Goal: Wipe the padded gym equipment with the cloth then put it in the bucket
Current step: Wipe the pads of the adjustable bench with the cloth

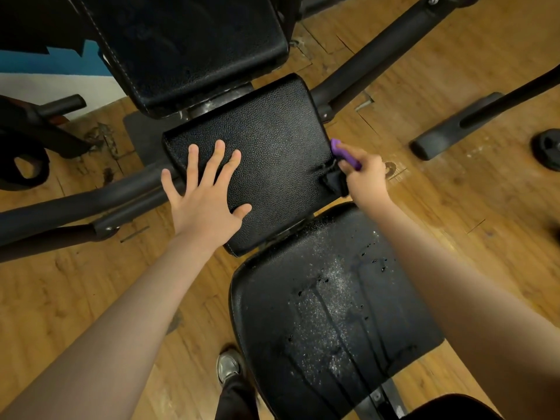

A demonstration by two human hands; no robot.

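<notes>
You are mid-wipe, by my reading. The near seat pad (pixel 330 313), at 5 o'clock, carries droplets and streaks. The middle pad (pixel 257 159) is the one in hand. Your left hand (pixel 206 192) lies flat, fingers spread, on its 8 o'clock side. Your right hand (pixel 363 174) is clenched round the purple cloth (pixel 339 150) at the pad's 3 o'clock edge, with open floor (pixel 424 207) beyond. No bucket shows.

The left hand (pixel 206 189) lies flat, fingers spread, on the black middle pad (pixel 272 140). The right hand (pixel 362 174) pinches a purple cloth (pixel 341 148) against the pad's right edge, perhaps with something dark beneath. The nearer seat pad (pixel 327 313) is speckled with droplets.
</notes>
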